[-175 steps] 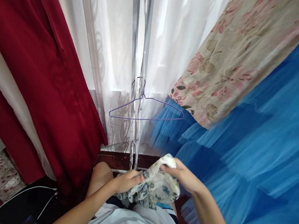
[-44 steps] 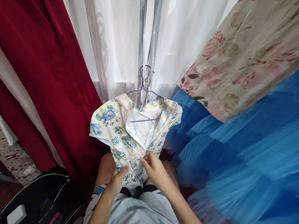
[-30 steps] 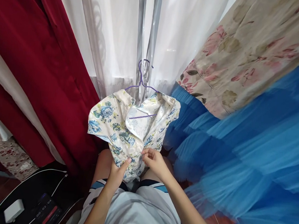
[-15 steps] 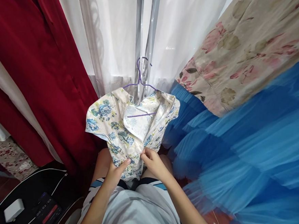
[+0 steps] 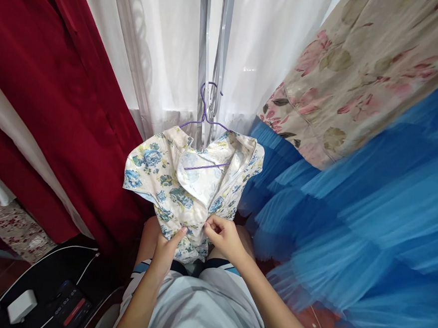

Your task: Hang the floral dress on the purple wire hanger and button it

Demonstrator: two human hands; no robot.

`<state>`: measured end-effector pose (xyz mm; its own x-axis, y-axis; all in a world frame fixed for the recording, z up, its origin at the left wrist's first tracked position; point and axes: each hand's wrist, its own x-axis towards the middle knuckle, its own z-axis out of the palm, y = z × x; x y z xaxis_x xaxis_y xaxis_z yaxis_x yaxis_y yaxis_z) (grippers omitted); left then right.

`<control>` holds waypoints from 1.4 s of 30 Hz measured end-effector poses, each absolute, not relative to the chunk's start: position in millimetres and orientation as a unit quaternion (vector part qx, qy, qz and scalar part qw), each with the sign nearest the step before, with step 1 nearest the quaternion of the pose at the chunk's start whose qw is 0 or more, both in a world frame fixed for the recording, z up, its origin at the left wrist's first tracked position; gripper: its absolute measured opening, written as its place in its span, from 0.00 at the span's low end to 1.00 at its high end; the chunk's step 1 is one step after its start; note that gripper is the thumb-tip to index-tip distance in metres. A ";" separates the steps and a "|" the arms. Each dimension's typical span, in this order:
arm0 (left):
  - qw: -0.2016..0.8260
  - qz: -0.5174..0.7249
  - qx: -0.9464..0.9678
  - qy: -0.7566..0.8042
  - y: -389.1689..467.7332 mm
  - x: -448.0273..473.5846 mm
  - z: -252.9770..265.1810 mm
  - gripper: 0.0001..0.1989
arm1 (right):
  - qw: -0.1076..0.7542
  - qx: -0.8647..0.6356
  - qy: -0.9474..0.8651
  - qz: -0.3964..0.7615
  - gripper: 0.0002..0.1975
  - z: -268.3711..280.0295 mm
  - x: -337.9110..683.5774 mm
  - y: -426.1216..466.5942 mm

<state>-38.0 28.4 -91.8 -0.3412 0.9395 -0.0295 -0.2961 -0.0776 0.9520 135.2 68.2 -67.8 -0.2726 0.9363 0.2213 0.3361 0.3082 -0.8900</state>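
Observation:
A white floral blouse (image 5: 181, 196) with blue flowers and short sleeves hangs on a purple wire hanger (image 5: 205, 117), above my lap. Its neckline is open, and the hanger's lower bar shows inside. My left hand (image 5: 168, 245) grips the blouse's lower left part, with the thumb on top and the fingers hidden behind the cloth. At the front edge below the neckline, my right hand (image 5: 221, 232) pinches the fabric between thumb and fingers. Whether a button is under those fingertips I cannot tell.
Red drapery (image 5: 58, 98) hangs at left, a white curtain (image 5: 167, 45) behind. To the right are a beige floral garment (image 5: 333, 82) and blue tulle (image 5: 331, 222). At lower left, a black surface carries a phone (image 5: 72, 306) and a white charger (image 5: 22, 306).
Both hands have shifted slightly up and left with the cloth. The blouse's left sleeve side has moved a little outward. Both grips look the same.

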 end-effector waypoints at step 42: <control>0.030 0.552 0.753 0.358 155.6 -51.6 88.2 0.11 | 0.629 -0.311 -0.608 0.371 0.11 90.5 85.2 163.8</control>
